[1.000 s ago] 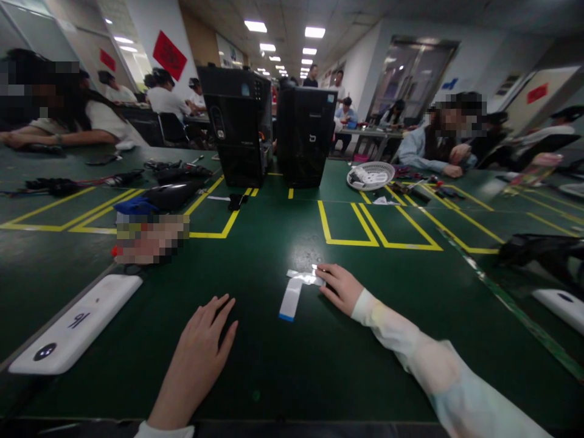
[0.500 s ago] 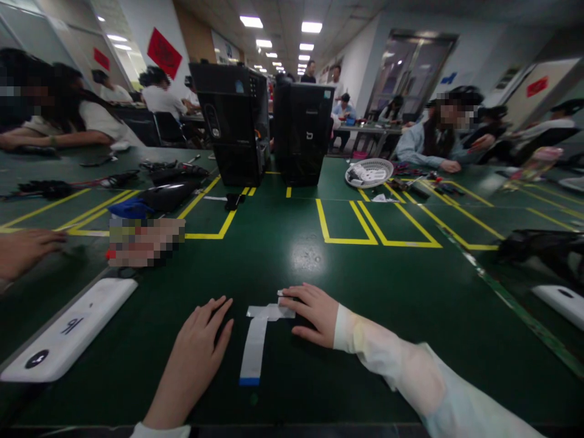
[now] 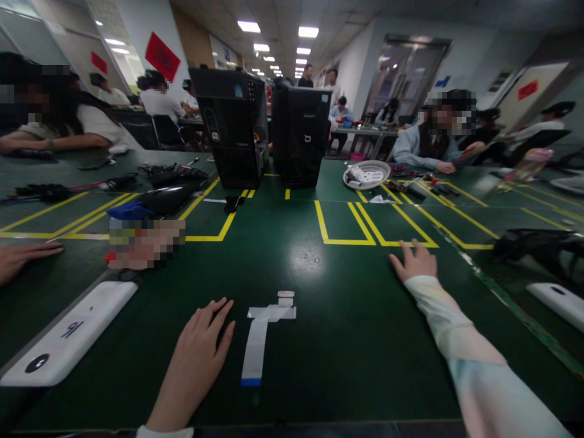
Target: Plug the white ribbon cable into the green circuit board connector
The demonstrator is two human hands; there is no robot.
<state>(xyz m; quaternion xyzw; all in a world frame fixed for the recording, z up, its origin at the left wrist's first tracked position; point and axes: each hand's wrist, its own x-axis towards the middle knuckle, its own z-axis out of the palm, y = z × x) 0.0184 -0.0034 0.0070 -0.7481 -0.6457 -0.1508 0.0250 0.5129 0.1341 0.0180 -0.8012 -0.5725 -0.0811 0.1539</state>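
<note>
Flat white ribbon cable (image 3: 254, 348) lies on the green bench (image 3: 328, 371), between the person's two hands and closer to the left. Its long strip runs toward the near edge and finishes in a blue end (image 3: 250, 382); at the far end it meets a crosspiece (image 3: 272, 313), with a small pale connector (image 3: 286, 294) just beyond.

The left hand (image 3: 196, 344) is palm down just beside the strip, not touching it, its fingers loosely extended and slightly parted, with nothing visible in their hold. The right hand (image 3: 417, 261) is well apart from the cable, out to the right by the near edge of a yellow tape outline (image 3: 401, 244); its fingers are spread, and nothing shows in them. Whether it touches the bench I cannot tell.

Left of the left hand is a long white device (image 3: 91, 322). Farther back stand two black computer towers (image 3: 298, 137), with a white basket (image 3: 349, 176) to their right.
</note>
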